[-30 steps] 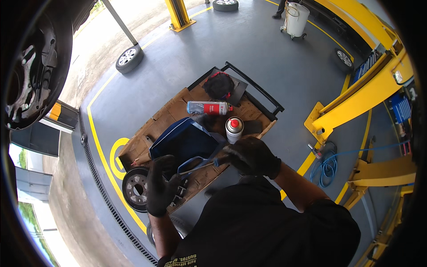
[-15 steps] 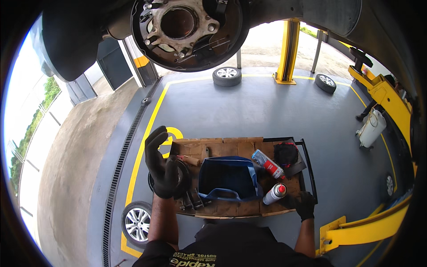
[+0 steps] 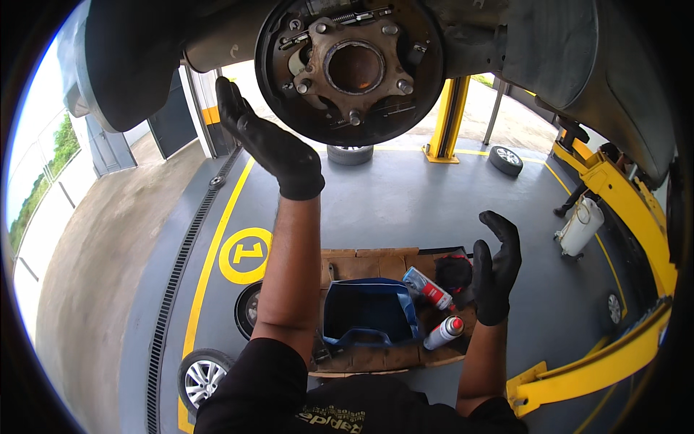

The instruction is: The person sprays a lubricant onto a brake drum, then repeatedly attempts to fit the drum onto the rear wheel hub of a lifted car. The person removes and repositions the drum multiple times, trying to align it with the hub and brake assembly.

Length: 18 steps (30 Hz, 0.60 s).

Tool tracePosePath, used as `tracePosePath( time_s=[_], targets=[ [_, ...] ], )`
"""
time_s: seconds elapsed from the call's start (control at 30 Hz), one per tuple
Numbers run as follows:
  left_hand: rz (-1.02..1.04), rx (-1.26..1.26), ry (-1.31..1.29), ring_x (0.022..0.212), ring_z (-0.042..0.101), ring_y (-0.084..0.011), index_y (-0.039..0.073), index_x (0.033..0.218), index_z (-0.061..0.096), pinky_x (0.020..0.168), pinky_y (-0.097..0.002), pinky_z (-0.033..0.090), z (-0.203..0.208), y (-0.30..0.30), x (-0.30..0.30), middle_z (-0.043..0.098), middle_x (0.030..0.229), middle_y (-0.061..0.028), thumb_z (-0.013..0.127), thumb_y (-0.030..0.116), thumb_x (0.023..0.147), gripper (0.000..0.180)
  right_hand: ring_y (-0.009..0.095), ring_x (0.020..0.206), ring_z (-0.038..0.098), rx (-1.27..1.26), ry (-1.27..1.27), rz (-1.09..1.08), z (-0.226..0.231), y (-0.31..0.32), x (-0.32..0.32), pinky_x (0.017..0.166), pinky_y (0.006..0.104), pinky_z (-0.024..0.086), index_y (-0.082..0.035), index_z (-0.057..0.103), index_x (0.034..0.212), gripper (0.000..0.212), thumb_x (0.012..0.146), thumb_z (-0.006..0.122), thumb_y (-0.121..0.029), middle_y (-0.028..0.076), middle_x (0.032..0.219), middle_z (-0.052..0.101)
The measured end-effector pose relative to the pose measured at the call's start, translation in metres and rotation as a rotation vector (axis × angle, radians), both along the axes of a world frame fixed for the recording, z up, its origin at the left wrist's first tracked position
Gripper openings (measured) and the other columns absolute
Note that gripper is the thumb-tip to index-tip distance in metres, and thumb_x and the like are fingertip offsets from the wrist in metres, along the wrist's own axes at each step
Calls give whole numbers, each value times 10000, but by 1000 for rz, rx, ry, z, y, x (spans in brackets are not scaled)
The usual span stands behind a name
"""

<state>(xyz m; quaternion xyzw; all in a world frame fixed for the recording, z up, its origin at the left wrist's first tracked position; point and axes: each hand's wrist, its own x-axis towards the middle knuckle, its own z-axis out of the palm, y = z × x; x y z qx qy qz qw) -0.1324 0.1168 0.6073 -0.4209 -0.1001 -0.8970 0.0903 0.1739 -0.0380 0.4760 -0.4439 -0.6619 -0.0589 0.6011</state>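
Observation:
Both hands wear black gloves. My left hand is raised with its fingers stretched out, just left of an exposed drum brake assembly; a touch cannot be made out. A wheel hub with several studs sits at the middle of the brake, with springs and shoes around it. Lower and to the right, my right hand is held up above the cart's right end, thumb and fingers apart, holding nothing. Beneath it on the cardboard-covered cart are a blue bin, a red-and-blue spray can and a white spray can.
Removed wheels stand on the grey floor, one at the near left and another at the far right. Yellow lift arms reach in from the right, near a white tank. A yellow post rises behind the brake.
My left hand has risen from over the cart to beside the brake assembly. My right hand has lifted off the cart's right edge and opened. The view has tilted up, showing more of the brake.

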Motion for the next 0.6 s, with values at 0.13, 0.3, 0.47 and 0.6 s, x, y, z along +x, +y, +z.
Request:
tracePosePath(
  time_s=[0.13, 0.3, 0.47, 0.6],
  targets=[
    [-22, 48, -90, 1551, 366, -304, 45, 1589, 381, 1316, -477, 217, -6, -12, -43, 443, 1629, -165, 284, 437, 1132, 610, 306, 1273, 641, 45, 68, 107, 19, 10, 0, 1122, 454, 471, 5, 611, 1375, 445, 960, 661, -148, 174, 1332, 670],
    [40, 108, 166, 1558, 351, -350, -6, 1596, 380, 1306, -490, 201, 29, 19, -73, 418, 1647, -213, 284, 535, 1128, 723, 313, 1378, 582, 472, 255, 219, 99, 76, 6, 1154, 467, 440, -14, 452, 1541, 606, 1083, 460, -411, 213, 1478, 591],
    [4, -36, 385, 1607, 259, -335, 79, 1641, 360, 1318, -516, 127, 12, 13, -103, 343, 1706, -175, 247, 662, 1084, 814, 321, 1507, 434, 748, 308, 210, 200, 150, -63, 1252, 467, 295, -27, 391, 1595, 616, 1098, 445, -387, 197, 1598, 477],
    [133, -265, 500, 1598, 277, -368, 94, 1628, 388, 1305, -547, 164, -79, -34, -175, 370, 1690, -190, 267, 685, 1069, 821, 309, 1544, 384, 705, 195, 385, 215, 150, -110, 1301, 447, 234, -23, 360, 1620, 593, 1123, 425, -339, 194, 1638, 434]
  ],
)
